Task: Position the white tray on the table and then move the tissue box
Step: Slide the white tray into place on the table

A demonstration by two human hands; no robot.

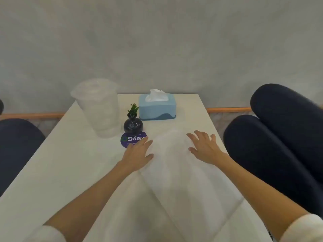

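Note:
The white tray (pixel 185 182) lies on the white table (pixel 73 172), turned at an angle, and looks blurred. My left hand (pixel 138 154) rests flat at the tray's far left edge with its fingers spread. My right hand (pixel 204 147) lies flat on the tray's far right corner, fingers also apart. Neither hand grips anything. The blue tissue box (pixel 157 108) stands at the back of the table near the wall, a white tissue sticking out of its top, a good distance beyond both hands.
A clear lidded plastic cup (pixel 99 109) stands at the back left. A small dark vase with a green sprig (pixel 133 125) sits on a purple round coaster (pixel 129 139), touching my left fingertips. Dark cushioned seats (pixel 279 145) flank the table on both sides.

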